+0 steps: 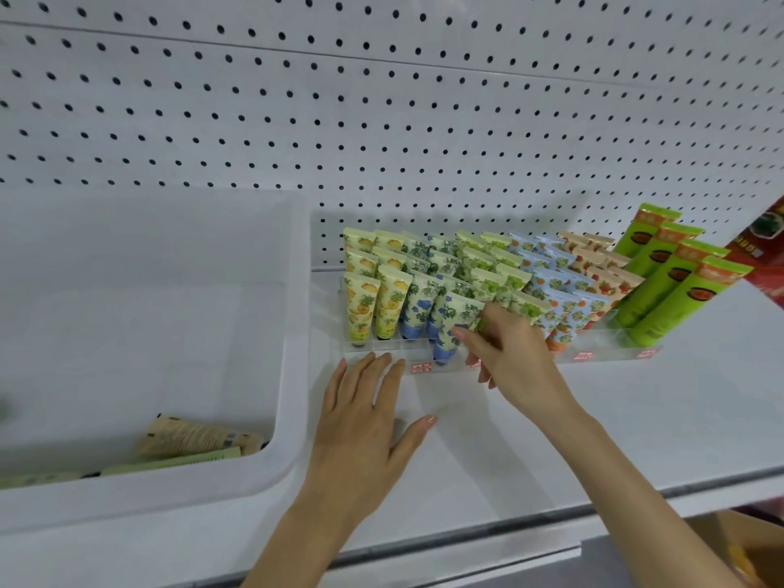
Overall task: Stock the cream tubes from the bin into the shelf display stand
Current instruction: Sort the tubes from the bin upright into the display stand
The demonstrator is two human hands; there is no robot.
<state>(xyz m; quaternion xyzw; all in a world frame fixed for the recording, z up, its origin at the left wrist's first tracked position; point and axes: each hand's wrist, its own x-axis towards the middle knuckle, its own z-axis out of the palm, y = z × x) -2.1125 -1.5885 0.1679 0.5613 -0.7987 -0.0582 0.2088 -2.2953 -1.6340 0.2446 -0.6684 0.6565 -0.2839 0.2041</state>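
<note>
A clear acrylic display stand (606,355) on the white shelf holds stepped rows of small patterned cream tubes. My right hand (507,354) pinches a blue-flowered cream tube (452,324) that leans, cap down, at the stand's front row. My left hand (365,411) lies flat on the shelf with straight fingers, fingertips touching the stand's front left edge. The white plastic bin (292,375) stands to the left with a few beige and pale green tubes (199,441) lying at its bottom.
Tall green tubes (674,286) fill the stand's right end. A red package (763,248) sits at the far right. The pegboard back wall (382,120) rises behind. A cardboard box (746,549) shows below the shelf edge at lower right.
</note>
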